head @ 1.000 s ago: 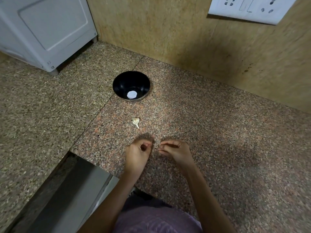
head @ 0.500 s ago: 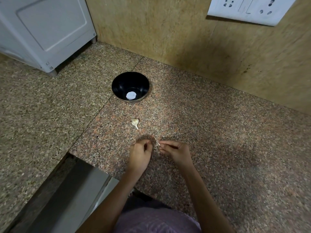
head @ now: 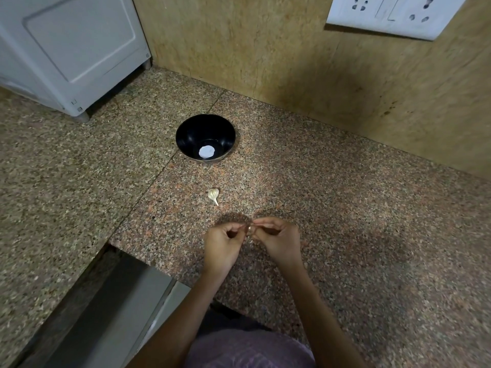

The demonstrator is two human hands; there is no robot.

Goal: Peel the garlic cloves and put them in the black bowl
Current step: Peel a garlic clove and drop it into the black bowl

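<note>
Bowl (head: 193, 134) on counter (head: 345, 208); garlic clove (head: 213, 193) before it; nearer, second clove (head: 249, 228) between left hand (head: 221, 245) and right hand (head: 279, 240)

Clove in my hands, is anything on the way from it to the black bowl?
Only the loose clove on the counter, lying roughly between the held clove and the bowl. It sits low, so a lifted carry should probably pass over it. The bowl is uncovered.
</note>
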